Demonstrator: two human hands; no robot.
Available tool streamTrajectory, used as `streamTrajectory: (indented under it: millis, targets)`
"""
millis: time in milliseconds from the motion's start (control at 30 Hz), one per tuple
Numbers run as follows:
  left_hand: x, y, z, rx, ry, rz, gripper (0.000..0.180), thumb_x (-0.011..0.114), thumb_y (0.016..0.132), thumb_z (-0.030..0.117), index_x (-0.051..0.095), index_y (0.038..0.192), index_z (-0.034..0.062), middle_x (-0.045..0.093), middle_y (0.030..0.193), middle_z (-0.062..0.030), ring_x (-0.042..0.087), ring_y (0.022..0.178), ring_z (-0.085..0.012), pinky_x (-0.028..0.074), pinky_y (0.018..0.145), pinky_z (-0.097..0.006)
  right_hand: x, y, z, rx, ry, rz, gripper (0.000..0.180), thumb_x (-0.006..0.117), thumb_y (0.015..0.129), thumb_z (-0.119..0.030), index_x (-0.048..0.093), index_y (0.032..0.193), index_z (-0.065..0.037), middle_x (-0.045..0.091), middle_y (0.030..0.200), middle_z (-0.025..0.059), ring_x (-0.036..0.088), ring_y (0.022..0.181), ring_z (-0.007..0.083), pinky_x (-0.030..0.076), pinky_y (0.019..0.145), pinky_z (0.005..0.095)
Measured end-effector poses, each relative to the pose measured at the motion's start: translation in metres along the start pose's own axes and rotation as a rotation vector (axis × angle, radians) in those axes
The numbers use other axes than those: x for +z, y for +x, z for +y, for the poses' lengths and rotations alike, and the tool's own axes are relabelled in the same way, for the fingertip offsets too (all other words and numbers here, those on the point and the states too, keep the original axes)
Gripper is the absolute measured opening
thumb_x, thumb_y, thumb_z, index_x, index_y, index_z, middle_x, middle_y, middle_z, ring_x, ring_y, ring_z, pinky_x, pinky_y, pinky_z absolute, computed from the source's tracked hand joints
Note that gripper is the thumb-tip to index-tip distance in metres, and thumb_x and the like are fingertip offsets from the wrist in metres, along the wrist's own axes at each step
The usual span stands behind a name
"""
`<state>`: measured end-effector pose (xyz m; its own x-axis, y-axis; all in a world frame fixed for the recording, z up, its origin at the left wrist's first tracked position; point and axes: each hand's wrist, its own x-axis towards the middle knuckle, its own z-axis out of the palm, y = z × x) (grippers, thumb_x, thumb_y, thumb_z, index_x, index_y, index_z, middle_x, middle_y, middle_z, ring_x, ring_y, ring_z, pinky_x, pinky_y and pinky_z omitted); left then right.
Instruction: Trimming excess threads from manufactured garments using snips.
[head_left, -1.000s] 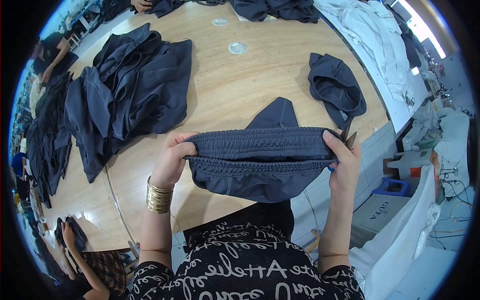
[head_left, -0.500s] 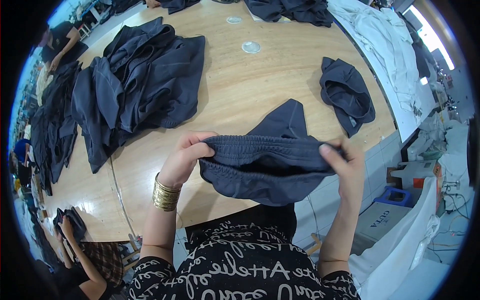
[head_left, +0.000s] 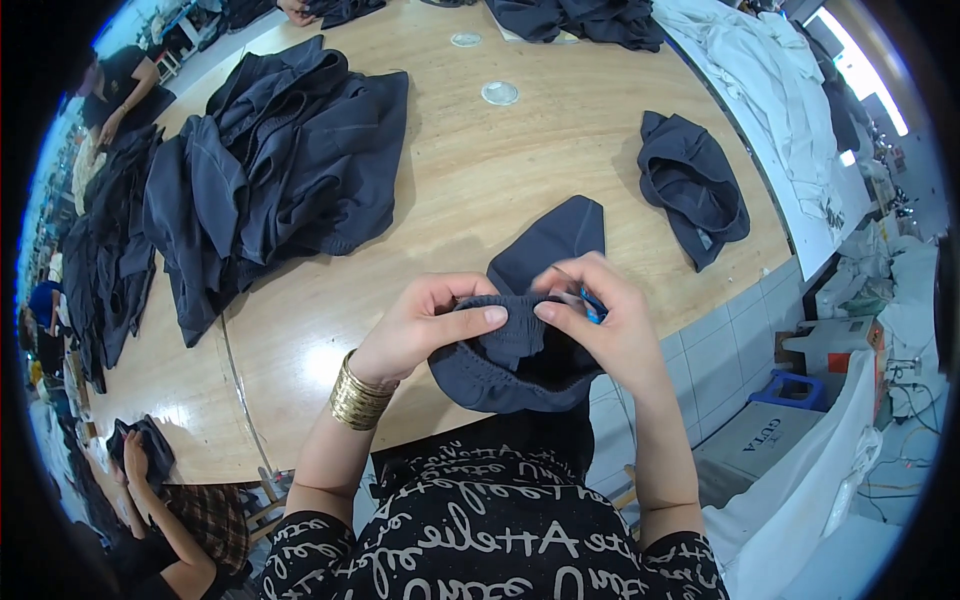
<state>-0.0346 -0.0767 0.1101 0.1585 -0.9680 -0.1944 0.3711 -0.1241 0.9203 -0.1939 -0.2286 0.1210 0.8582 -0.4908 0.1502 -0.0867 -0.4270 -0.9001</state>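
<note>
A pair of dark grey elastic-waist pants (head_left: 505,388) hangs between my hands at the table's near edge, its waist opening facing me. One leg stretches away flat on the wood. My left hand (head_left: 425,325) pinches the gathered waistband between thumb and fingers. Close beside it, my right hand (head_left: 612,318) grips the same band with its thumb on top. Within the right hand's curled fingers shows a small blue-handled tool (head_left: 594,304); its kind is mostly hidden. Part of the waistband is folded down between the two thumbs.
A large heap of dark garments (head_left: 290,160) covers the table's left side. One dark garment (head_left: 695,185) lies at the right, with more dark cloth (head_left: 580,20) at the far edge. White fabric (head_left: 760,100) lies beyond the right edge. A co-worker (head_left: 170,530) handles dark cloth at lower left.
My hands have come together from wide apart, so the stretched waistband is now gathered short between them. The blue tool has come into sight in my right hand.
</note>
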Motion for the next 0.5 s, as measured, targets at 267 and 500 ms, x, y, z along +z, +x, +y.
streamTrajectory:
  millis: [267, 500]
  targets:
    - [0.010, 0.000, -0.007, 0.091, -0.178, 0.094, 0.012, 0.057, 0.092, 0.014, 0.060, 0.087, 0.0030, 0.060, 0.083, 0.0030, 0.052, 0.078, -0.0030, 0.042, 0.074, -0.018, 0.003, -0.021, -0.027, -0.038, -0.156, 0.186, 0.034, 0.077, 0.073, -0.014, 0.059, 0.101, -0.007, 0.060, 0.079, 0.0027, 0.051, 0.059, 0.0117, 0.043, 0.054, 0.0242]
    - [0.023, 0.000, -0.008, 0.135, -0.122, 0.092, 0.013, 0.056, 0.093, 0.014, 0.058, 0.085, 0.0040, 0.059, 0.084, 0.0041, 0.049, 0.079, -0.0007, 0.040, 0.074, -0.017, 0.021, -0.020, -0.022, -0.323, -0.263, 0.195, 0.031, 0.066, 0.061, 0.008, 0.062, 0.088, -0.004, 0.057, 0.066, 0.0030, 0.054, 0.052, 0.0142, 0.041, 0.046, 0.0240]
